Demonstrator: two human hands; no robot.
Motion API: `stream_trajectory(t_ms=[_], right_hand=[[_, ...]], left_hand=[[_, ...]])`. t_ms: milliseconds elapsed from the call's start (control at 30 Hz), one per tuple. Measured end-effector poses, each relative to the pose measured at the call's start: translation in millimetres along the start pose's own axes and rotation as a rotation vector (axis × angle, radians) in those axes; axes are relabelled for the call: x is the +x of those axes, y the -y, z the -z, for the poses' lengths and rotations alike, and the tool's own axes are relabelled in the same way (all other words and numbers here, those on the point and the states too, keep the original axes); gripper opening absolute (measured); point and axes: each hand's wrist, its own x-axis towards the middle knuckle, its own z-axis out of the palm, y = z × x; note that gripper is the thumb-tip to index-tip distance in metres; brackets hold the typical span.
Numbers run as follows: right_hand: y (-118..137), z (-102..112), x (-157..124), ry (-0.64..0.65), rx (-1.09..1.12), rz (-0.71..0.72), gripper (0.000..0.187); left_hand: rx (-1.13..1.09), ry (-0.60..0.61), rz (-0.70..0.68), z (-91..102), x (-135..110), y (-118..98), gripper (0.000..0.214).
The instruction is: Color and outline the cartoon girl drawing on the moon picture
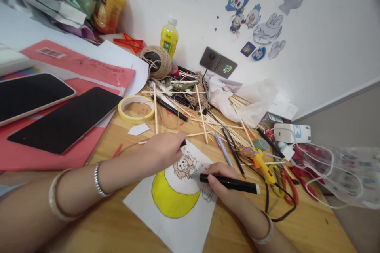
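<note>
My right hand [224,180] is closed around a thick black marker [237,184], which lies nearly level over the right side of a white paper sheet [190,231]. The sheet carries a drawing of a yellow crescent moon [170,201] with a small tan-clothed cartoon figure [184,166] above it. Over the sheet's upper left edge, my left hand [168,148] is closed, and a small black piece that looks like the marker cap [183,143] sticks out at its fingertips. Most of that piece is hidden by the fingers.
Thin wooden sticks [202,112] lie behind the sheet, with a yellow tape roll [122,110] to their left. On the right are a yellow glue gun [264,166] and red-handled pliers [289,187]. Two phones [68,120] rest on a red folder [80,164]. Twine [162,61] and bottles stand behind.
</note>
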Motion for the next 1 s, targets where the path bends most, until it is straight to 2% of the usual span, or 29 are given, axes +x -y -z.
stream_trajectory(t_ms=[567,1000], right_hand=[[-1.2,-0.8,-1.9,-0.019,-0.053,0.029,0.024],[-0.6,-1.5,-2.3,-0.068,0.022,-0.033,0.020]], left_hand=[[0.000,0.024,0.002,2.3,0.9,-1.4,0.020],[0.010,0.019,0.001,1.2,0.4,-0.9,0.018]])
